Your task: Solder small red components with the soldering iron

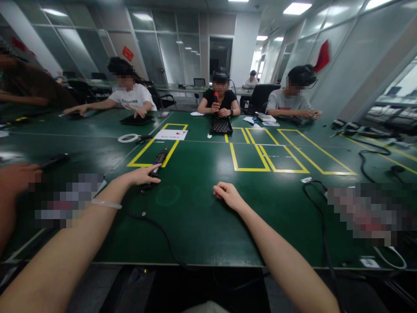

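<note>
My left hand [140, 175] reaches forward over the green table [195, 217] with its fingers stretched out, the fingertips touching the near end of a black corded tool [158, 161] that lies across a yellow tape line. The tool's black cable [156, 224] runs back toward the table's near edge. My right hand [227, 194] rests on the table to the right, fingers curled loosely into a fist, with nothing visible in it. A thin clear band sits on my left wrist.
Yellow tape rectangles [270, 152] mark the table. A white tape roll [128, 138], a paper sheet [171, 134] and a black tray [221, 126] lie farther off. Several people sit at the far side. Black cables [368, 161] lie at the right; another person's hand [14, 176] at the left.
</note>
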Motion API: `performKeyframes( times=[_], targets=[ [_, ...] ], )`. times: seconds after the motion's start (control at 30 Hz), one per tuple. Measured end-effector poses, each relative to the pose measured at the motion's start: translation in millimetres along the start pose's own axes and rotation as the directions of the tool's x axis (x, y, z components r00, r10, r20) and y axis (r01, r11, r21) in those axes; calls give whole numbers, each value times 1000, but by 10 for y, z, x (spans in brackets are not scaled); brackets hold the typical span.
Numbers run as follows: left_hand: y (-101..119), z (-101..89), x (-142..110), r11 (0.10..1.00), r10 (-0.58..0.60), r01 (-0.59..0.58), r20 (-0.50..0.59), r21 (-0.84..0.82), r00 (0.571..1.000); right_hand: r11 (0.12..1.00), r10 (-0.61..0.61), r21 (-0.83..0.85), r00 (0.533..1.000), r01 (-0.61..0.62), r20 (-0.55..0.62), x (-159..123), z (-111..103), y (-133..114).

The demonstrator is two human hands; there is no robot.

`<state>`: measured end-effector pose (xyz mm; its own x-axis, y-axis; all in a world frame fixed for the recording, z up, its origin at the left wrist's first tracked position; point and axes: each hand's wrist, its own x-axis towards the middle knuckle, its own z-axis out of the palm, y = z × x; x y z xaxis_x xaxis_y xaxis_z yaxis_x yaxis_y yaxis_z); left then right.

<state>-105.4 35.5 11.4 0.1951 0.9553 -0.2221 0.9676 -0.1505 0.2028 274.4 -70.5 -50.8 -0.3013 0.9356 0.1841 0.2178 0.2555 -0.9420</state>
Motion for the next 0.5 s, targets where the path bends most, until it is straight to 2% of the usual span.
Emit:
performKeyframes(
  times=[0.1, 0.2, 0.33, 0.5],
  targets=[
    [-152, 2, -1, 999, -8, 8, 3, 49, 1000, 1000, -7, 5, 1000, 7, 0, -2, -5, -18],
    [-175, 73, -83, 993, -16, 31, -124, 116, 992, 999, 14, 33, 1000, -13, -7, -3, -6, -33],
    [44, 190, -288, 982, -54, 102, -277, 161, 959, 995, 42, 91, 999, -41, -15, 0, -2, -26],
    [343, 262, -485, 948, -105, 198, -343, 248, 933, 991, 50, 124, 999, -51, 11, 8, 9, -5]
  ],
)
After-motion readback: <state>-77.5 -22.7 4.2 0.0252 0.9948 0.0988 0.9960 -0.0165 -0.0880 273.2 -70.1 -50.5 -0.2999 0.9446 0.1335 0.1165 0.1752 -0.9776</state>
